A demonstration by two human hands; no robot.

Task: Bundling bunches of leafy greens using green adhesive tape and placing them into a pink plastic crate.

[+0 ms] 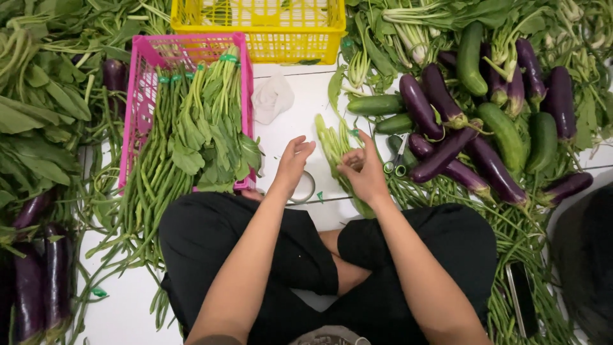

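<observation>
My left hand hovers over the white floor with its fingers loosely apart and nothing in it, just above a roll of tape. My right hand rests on a bunch of pale green stalks lying on the floor, fingers curled around the stems. Scissors with green handles lie just right of that hand.
A pink basket holds long beans and leafy greens; a yellow basket stands behind it. Purple eggplants and cucumbers pile at the right, more greens and eggplants at the left. A crumpled white bag lies between.
</observation>
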